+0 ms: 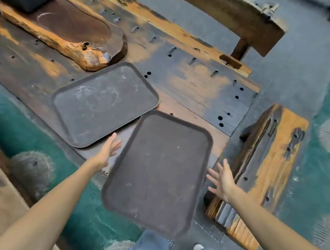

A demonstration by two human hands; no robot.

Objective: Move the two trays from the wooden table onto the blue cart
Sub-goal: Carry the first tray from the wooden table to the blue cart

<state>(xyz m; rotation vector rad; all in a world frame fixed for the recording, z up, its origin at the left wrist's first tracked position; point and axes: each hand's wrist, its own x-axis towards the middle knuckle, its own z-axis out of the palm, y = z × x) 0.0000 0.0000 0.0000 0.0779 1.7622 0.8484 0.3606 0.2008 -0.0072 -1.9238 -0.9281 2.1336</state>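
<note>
While both hands hang spread and empty, the near tray [158,172] sits between them at the near edge of the counter [192,87], its near end poking out past that edge over the person's jeans [148,248]. Left hand [107,149] hovers w/ fingers straight just beside the tray's left long rim; right hand [222,179] is fanned wide just off the right long rim; neither touches it, as far as I can tell. Judgement: flat dark tray w/ low raised lip, prob. stiff plastic or fibreglass, light, matte and a bit grippy rather than slick; not fragile. Best hold looks like the two long rims, thumbs over the lip, fingers under, esp. at the overhanging end where there's room beneath. Far tray [105,104] lies flat further in, just beside the near one's far-left corner, turned at an angle, whitish scuffs on its face; no overhang, so prob. needs sliding to the edge or a fingertip lift at a corner. Beyond it, a live-edge wood slab [68,31] near the counter's far-left corner. Hard to tell: blue cart not in view at all; whether the two trays touch at the corner; the tray undersides; top-left object cut off; frame is wide-angle and somewhat blurred.
</note>
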